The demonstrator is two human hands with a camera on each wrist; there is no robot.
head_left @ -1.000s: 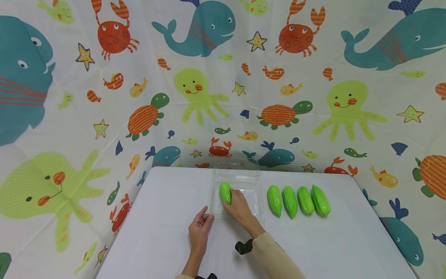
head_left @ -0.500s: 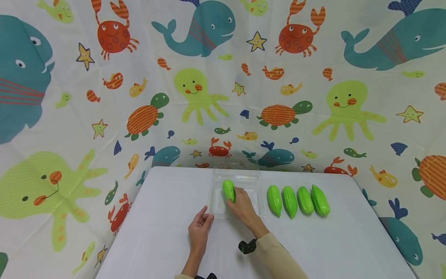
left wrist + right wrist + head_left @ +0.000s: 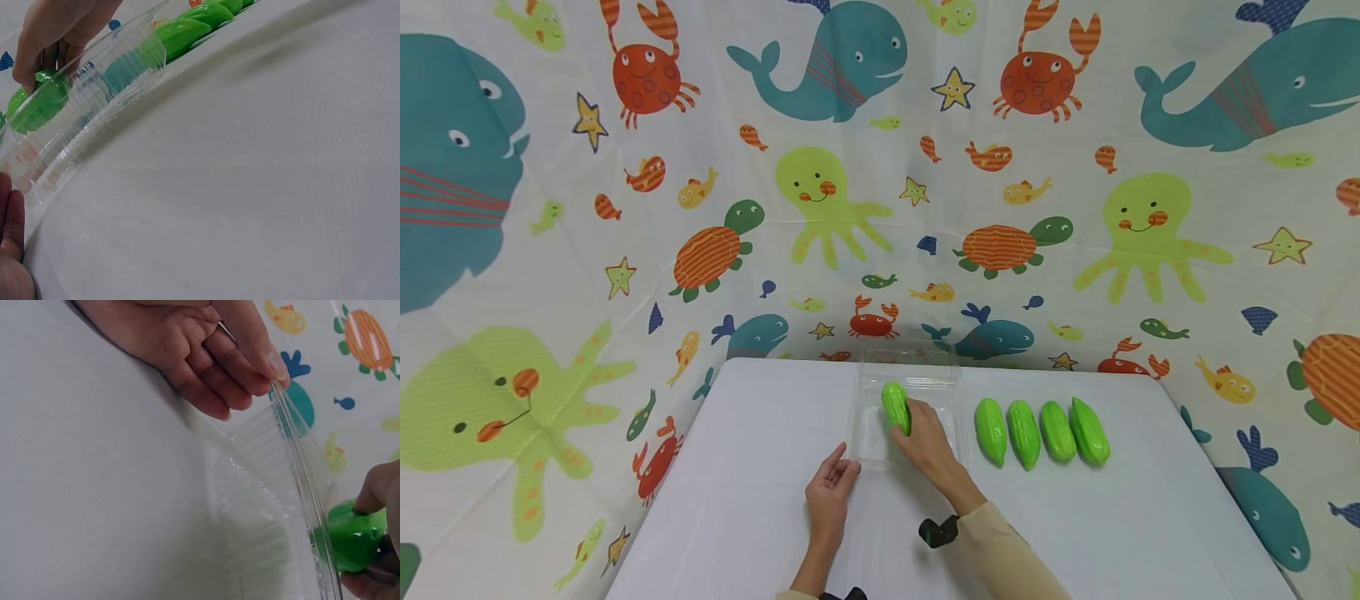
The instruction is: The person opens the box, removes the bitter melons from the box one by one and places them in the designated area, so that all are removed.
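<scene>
A bright green, glossy, cucumber-like vegetable (image 3: 895, 407) is in my right hand (image 3: 925, 437), over the clear plastic container (image 3: 868, 446). In the left wrist view, the vegetable (image 3: 40, 103) shows through the container's wall, with the right hand's fingers (image 3: 28, 62) gripping it from above. My left hand (image 3: 829, 500) is at the container's near left corner. From the right wrist, the left hand (image 3: 206, 362) pinches the rim at its thumb tip, its other fingers loosely bent below. The vegetable's lower end is partly hidden by the right hand.
Several more green vegetables (image 3: 1024, 435) lie in a row on the white table (image 3: 760, 433), right of the container. The container's raised clear lid (image 3: 906, 358) leans back at the table's far edge. A sea-animal printed cloth (image 3: 865, 208) hangs behind.
My right hand has shifted slightly right and away from me with the vegetable, which now sits nearer the container's middle. The left hand has stayed at the corner.
</scene>
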